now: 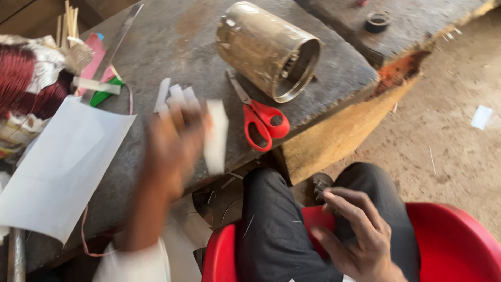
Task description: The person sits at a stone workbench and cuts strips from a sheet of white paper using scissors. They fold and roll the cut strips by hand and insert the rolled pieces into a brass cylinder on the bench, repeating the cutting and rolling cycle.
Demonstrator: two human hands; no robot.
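I judge this the paper-handling step: my blurred left hand [172, 146], centre-left, grasps a white paper strip [215, 137]; my right hand [360, 235], lower right, rests loosely curled on my knee. Next calls for steadying.

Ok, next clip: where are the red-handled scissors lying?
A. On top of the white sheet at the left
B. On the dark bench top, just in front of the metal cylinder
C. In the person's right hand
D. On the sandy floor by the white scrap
B. The red-handled scissors lie on the dark bench top beside the open end of the metal cylinder, in neither hand.
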